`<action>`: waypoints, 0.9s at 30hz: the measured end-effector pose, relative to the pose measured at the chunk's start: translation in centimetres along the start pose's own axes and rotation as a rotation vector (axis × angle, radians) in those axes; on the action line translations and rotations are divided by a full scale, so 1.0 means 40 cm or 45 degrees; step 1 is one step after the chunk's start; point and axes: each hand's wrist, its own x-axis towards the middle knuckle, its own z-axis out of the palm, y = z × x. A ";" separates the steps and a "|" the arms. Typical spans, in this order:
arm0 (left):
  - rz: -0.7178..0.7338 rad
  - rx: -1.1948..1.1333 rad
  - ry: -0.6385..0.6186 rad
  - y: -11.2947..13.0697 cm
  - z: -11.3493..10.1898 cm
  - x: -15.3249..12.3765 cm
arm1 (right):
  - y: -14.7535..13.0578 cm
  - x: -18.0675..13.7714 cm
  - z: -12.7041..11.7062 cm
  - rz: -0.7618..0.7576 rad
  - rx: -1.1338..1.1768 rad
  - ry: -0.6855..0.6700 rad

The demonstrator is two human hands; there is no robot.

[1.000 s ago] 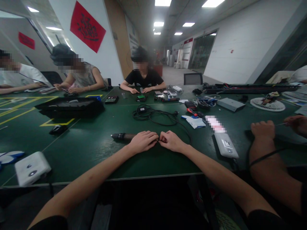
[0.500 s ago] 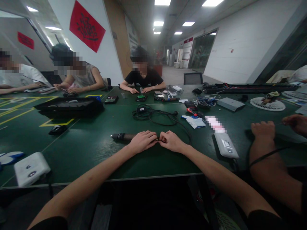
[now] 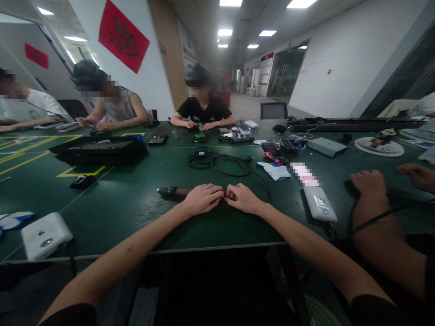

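Observation:
An electric screwdriver (image 3: 175, 192), a slim brownish cylinder with a black collar and a metal tip, lies on the green table with its tip to the left. My left hand (image 3: 205, 199) is wrapped over its rear part, hiding that end. Close beside it, my right hand (image 3: 242, 198) has its fingers pinched at the tool's tail end. A small, shiny bit shows between the two hands, too small to make out. A black cable (image 3: 260, 177) runs from behind my right hand to a loose coil with a black adapter (image 3: 201, 154).
A black tray (image 3: 98, 149) stands at the left, and a white box (image 3: 46, 236) near the front-left edge. To the right are a white packet (image 3: 277, 171), a red-handled screwdriver (image 3: 272, 157) and a white device (image 3: 319, 203). A co-worker's arm (image 3: 372, 203) rests at the far right.
My hands stay at the tool's rear end, with only slight finger movement. The co-worker's hands at the right have moved apart a little.

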 end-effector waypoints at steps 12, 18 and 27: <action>-0.042 -0.001 -0.007 0.004 -0.006 0.004 | 0.003 -0.001 0.004 -0.013 -0.004 0.018; -0.031 -0.013 -0.009 0.005 -0.006 0.002 | 0.000 -0.001 0.001 -0.008 -0.014 0.011; -0.024 -0.030 0.011 0.003 -0.004 0.003 | 0.000 0.000 0.000 0.003 0.005 -0.001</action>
